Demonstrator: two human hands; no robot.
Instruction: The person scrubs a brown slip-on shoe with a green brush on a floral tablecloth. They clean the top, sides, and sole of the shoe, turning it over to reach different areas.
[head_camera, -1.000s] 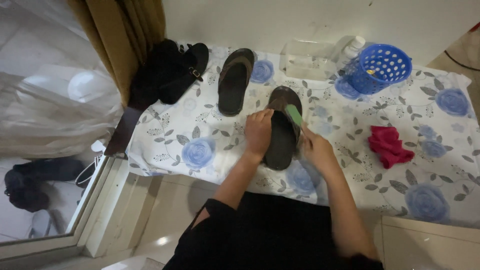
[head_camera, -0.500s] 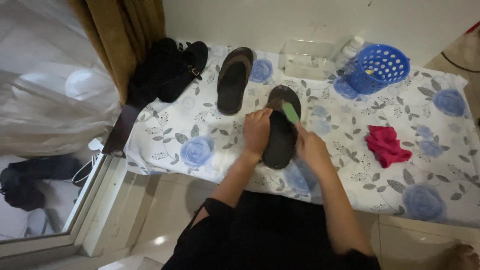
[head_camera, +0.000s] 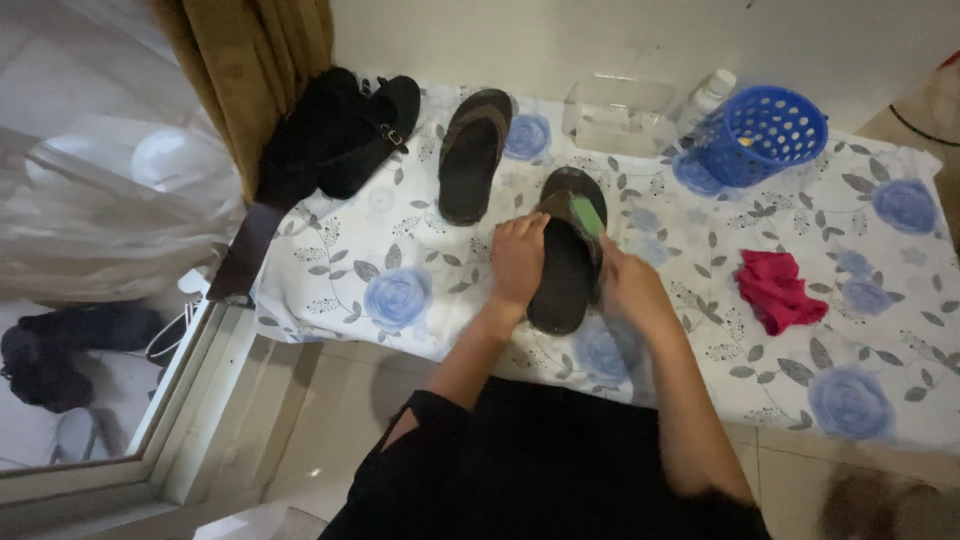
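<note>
A dark brown sandal (head_camera: 562, 262) lies lengthwise on a white cloth with blue flowers (head_camera: 400, 255). My left hand (head_camera: 517, 257) grips its left edge. My right hand (head_camera: 628, 285) is at the sandal's right side and holds a green brush (head_camera: 587, 215) whose head rests on the strap end. A second matching sandal (head_camera: 470, 157) lies apart, farther back and to the left.
Black strappy shoes (head_camera: 345, 135) sit at the cloth's back left beside a tan curtain (head_camera: 260, 60). A blue perforated basket (head_camera: 768, 132), a clear plastic box (head_camera: 620, 112) and a white bottle (head_camera: 712, 92) stand at the back. A red rag (head_camera: 778, 290) lies on the right.
The brush has slid a little along the sandal's upper end; both hands stay on the same sandal. The view has shifted slightly.
</note>
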